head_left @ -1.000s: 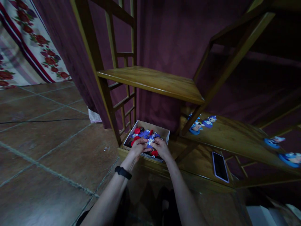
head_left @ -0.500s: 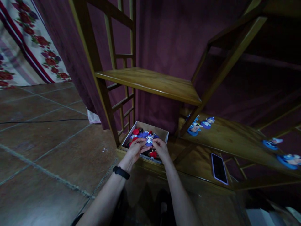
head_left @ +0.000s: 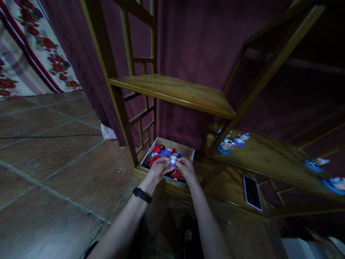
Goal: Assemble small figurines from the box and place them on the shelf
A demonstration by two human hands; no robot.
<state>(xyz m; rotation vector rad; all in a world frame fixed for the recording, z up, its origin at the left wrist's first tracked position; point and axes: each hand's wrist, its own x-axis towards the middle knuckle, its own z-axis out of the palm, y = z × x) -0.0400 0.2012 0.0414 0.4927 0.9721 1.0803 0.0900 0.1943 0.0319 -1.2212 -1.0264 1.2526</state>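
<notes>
A small purple and white figurine [head_left: 173, 160] is held upright between my two hands, above an open cardboard box [head_left: 191, 154]. My left hand [head_left: 159, 167] pinches its left side, fingers reaching under the base. On the other side, the fingers of my right hand [head_left: 185, 168] close on its right edge. Below and behind lie several more figurines in the box, among them a red one [head_left: 156, 148] and a purple one [head_left: 167, 151]. My hands hide part of the box's contents.
The box stands on the bottom board of a wooden shelf unit [head_left: 172, 91]. A phone [head_left: 252, 192] lies on that board to the right. Several figurines, one purple [head_left: 241, 139], stand on a right-hand shelf [head_left: 266, 154]. A cable [head_left: 54, 137] crosses the tiled floor.
Both hands still hold the figurine over the box. The view has shifted slightly, and the figurine appears a little lower and to the right.
</notes>
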